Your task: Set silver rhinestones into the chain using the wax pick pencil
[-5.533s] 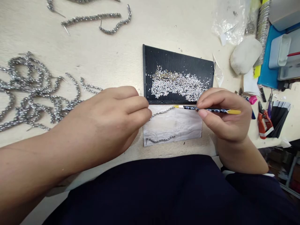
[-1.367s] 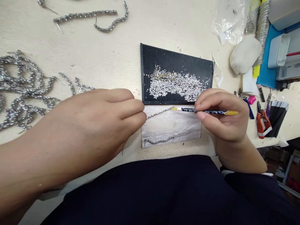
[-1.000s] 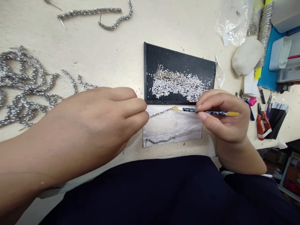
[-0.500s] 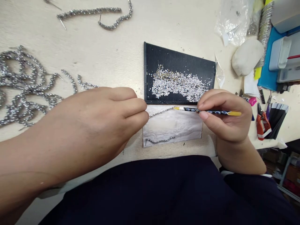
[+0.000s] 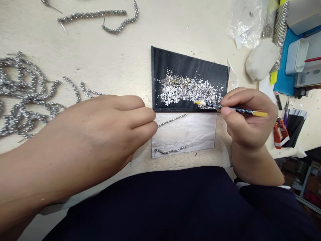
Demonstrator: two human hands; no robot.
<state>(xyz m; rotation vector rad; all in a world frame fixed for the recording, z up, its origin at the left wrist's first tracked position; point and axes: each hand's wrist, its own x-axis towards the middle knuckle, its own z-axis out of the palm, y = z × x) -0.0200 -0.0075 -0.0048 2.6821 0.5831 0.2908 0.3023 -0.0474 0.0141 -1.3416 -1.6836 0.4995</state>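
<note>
My left hand (image 5: 125, 124) is closed, its fingertips at one end of a thin rhinestone-covered strand (image 5: 173, 119) that slants up over a white sheet (image 5: 185, 134). In a pinch, my right hand (image 5: 248, 117) holds a patterned pencil-like stick (image 5: 210, 105) with a yellow tip. That tip is over the lower edge of a heap of small silvery rhinestones (image 5: 190, 88) on the ribbed black tray (image 5: 195, 60). Low on the sheet lies a second, wavy strand (image 5: 170, 151) with a pin at its left end.
Coiled glittering strands (image 5: 22, 93) pile up at the left, with more strands (image 5: 92, 14) at the top. A whitish rounded lump (image 5: 262, 60), a plastic bag (image 5: 244, 23), a white container (image 5: 297, 57) and orange-handled pliers (image 5: 281, 134) stand at the right.
My right hand has moved the stick's tip from the upper end of the strand onto the rhinestones in the tray. My left hand stays nearly still at the strand.
</note>
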